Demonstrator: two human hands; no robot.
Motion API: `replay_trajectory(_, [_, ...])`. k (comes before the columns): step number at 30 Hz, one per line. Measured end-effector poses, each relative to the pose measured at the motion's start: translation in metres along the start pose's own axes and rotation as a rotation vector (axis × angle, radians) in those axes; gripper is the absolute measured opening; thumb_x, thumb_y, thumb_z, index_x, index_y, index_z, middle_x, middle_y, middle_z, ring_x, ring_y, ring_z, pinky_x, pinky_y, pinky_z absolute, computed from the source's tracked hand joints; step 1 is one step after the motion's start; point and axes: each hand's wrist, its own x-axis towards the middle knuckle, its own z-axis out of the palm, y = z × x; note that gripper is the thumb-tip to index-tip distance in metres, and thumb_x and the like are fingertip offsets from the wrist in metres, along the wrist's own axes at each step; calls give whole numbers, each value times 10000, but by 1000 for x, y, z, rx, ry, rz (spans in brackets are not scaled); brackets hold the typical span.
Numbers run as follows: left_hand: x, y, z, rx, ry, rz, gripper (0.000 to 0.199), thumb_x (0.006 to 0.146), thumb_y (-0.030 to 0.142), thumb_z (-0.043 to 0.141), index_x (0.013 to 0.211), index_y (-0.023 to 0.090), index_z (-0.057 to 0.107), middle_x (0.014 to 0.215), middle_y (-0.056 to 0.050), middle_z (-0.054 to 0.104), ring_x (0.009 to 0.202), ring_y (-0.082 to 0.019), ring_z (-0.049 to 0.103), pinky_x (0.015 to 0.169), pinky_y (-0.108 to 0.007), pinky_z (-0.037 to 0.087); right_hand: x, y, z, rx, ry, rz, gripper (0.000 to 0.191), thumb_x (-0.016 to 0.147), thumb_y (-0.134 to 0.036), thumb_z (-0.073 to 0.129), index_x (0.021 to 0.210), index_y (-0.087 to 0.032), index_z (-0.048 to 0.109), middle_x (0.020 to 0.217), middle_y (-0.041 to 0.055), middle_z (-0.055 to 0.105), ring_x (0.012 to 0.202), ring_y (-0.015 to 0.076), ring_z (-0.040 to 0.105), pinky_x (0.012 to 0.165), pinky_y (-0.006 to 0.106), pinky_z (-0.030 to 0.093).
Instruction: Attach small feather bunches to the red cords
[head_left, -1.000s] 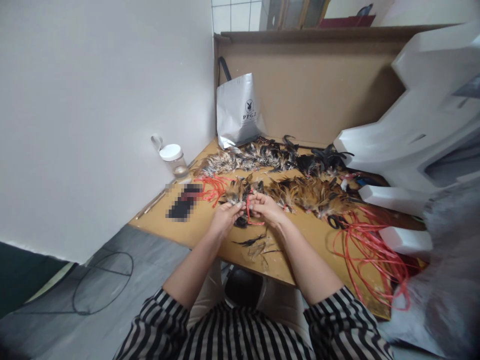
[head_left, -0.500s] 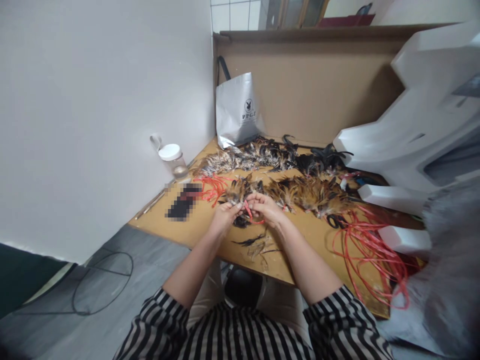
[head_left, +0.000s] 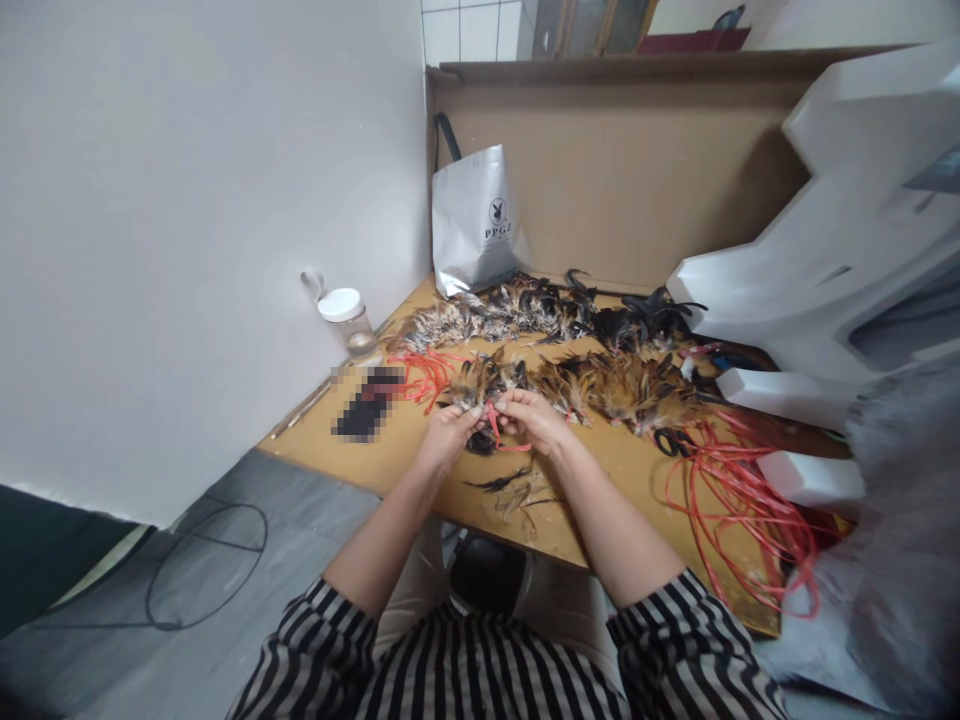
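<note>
The person's left hand has its thumb and fingers pinched at the pale base of a small feather bunch, whose brown and black tips fan away from the body. The right hand, just beside it, has its fingers closed on a short red strip; the strip crosses the base of the bunch between the two hands, and its loose end trails toward the right wrist. How the strip runs behind the fingertips cannot be told. The bunch is held low over the desk, near its front edge.

Nearer the body, a few loose feathers lie flat on the wood. Left of the hands are a tangle of red strands and a dark pixelated patch. To the right runs a row of brown feathers, with black loop handles at its near side and a bigger heap of red ribbon spilling over the desk's right side.

Farther back stretches a row of mottled and black feathers. A white-lidded jar stands by the pale panel at left, and a silver bag leans near the back corner. White foam rises at right.
</note>
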Motion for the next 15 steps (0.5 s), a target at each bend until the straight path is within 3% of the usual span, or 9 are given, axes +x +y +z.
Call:
replay_trajectory(4, [-1, 3, 0, -14, -30, -3, 229, 598, 248, 716, 764, 98, 666, 746, -80, 674, 700, -122, 610, 680, -221, 447, 0, -1, -1, 30, -16, 7, 189, 616, -286, 687, 673, -145, 574, 627, -10, 609, 438, 35, 458, 399, 154, 319])
replay_trajectory(9, [-1, 4, 1, -32, 17, 5, 205, 557, 233, 743, 688, 101, 656, 695, -63, 667, 640, -102, 594, 659, -217, 443, -5, -1, 5, -106, -86, 15, 209, 622, -300, 687, 688, -143, 566, 442, -55, 496, 354, 28, 366, 353, 153, 229])
replay_trajectory(15, [-1, 4, -2, -6, -1, 14, 218, 566, 250, 739, 710, 107, 659, 693, -59, 663, 647, -106, 594, 668, -225, 443, -2, 2, 2, -69, -93, 49, 191, 625, -281, 671, 676, -141, 553, 442, -43, 503, 340, 28, 349, 338, 155, 205])
